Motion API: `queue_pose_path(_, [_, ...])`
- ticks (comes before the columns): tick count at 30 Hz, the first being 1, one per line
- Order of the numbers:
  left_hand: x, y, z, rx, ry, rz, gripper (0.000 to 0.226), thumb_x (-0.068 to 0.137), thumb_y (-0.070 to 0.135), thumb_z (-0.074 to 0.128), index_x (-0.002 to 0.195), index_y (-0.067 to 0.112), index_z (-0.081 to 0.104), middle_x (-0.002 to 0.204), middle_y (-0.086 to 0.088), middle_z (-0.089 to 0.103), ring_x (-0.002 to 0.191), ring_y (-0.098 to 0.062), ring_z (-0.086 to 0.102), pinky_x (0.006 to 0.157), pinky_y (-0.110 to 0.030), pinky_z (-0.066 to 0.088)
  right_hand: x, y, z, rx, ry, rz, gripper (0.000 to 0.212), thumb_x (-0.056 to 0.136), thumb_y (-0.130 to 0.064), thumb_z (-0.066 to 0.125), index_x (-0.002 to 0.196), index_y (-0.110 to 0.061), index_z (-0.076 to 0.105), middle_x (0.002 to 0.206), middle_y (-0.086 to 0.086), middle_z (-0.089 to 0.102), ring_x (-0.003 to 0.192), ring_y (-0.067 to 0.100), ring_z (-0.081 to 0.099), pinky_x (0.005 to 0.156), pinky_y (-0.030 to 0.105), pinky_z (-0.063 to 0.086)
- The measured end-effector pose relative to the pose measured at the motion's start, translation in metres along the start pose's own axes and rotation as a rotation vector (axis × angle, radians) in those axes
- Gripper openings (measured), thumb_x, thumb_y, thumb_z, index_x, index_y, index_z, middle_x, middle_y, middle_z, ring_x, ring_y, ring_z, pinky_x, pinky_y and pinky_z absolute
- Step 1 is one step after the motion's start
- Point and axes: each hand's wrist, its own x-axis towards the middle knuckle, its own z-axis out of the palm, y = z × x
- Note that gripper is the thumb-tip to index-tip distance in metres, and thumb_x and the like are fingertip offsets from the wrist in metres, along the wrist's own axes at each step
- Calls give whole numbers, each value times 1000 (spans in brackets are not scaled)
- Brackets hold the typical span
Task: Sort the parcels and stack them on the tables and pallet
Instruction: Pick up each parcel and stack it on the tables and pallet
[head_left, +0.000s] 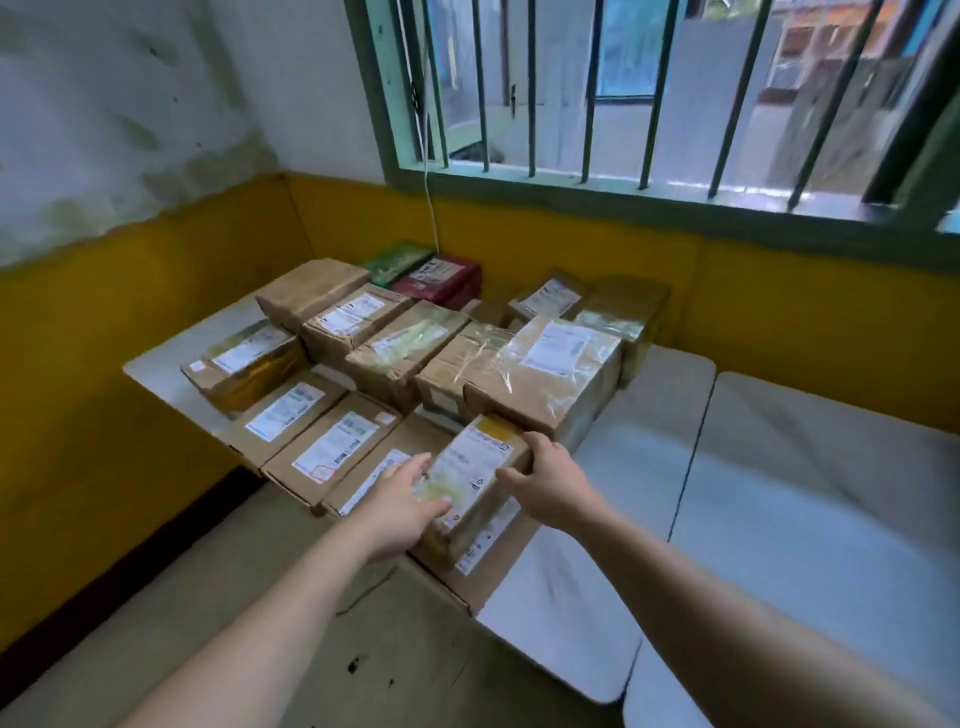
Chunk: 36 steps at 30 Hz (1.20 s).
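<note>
Both hands are on one small parcel (480, 467) with a white label and a yellow strip at its far end. It sits on top of a flat box (485, 571) at the near edge of the white tabletop (639, 467). The left hand (402, 506) has its fingers (413, 465) pretty much straight and close together along the parcel's left side, thumb laid across the label. The right hand (550, 486) grips the right side, fingers curled over the far top corner with the thumb hooked on the near part. The rest of the tabletop is packed with brown labelled parcels (332, 447) in rows. A bigger box (550, 374) wrapped in clear tape is just behind the small one, and a red box (441, 278) and a green box (397, 260) sit at the back by the yellow wall (779, 322).
</note>
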Motion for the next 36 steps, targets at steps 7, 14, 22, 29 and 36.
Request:
queue_pose_path(7, [62, -30, -17, 11, -215, 108, 71, 91, 32, 61, 150, 30, 21, 152, -1, 29, 133, -19, 39, 106, -33, 36, 29, -15, 48, 218, 125, 223, 81, 87, -45, 64, 152, -30, 19, 144, 5, 42, 126, 28, 50, 102, 48, 48])
queue_pose_path(14, [95, -43, -5, -225, -446, 94, 69, 94, 22, 55, 141, 53, 15, 132, 6, 52, 109, -10, 59, 95, -34, 50, 33, -5, 87, 471, 249, 279, 79, 92, -41, 58, 150, -53, 5, 141, 0, 40, 121, 17, 51, 104, 45, 48])
queue_pose_path(22, [99, -50, -3, -387, -495, 116, 72, 96, 15, 52, 143, 53, 15, 129, 6, 56, 105, -13, 65, 92, -42, 53, 39, -6, 99, 544, 370, 275, 78, 94, -33, 58, 150, -54, 8, 141, -1, 42, 115, 14, 52, 105, 39, 46])
queue_pose_path(29, [76, -40, -33, -492, -645, 291, 71, 95, 8, 52, 132, 60, 20, 130, 7, 52, 106, -19, 65, 83, -43, 57, -6, -49, 99, 646, 622, 179, 70, 99, -30, 53, 135, -71, 9, 136, -2, 48, 108, 10, 62, 83, 34, 60])
queue_pose_path(36, [24, -41, -61, -577, -872, 533, 80, 87, -1, 60, 133, 55, 24, 134, 6, 50, 109, -15, 64, 79, -35, 58, -94, -95, 106, 627, 905, 113, 67, 99, -20, 55, 146, -51, 18, 137, -10, 46, 114, 11, 60, 80, 26, 59])
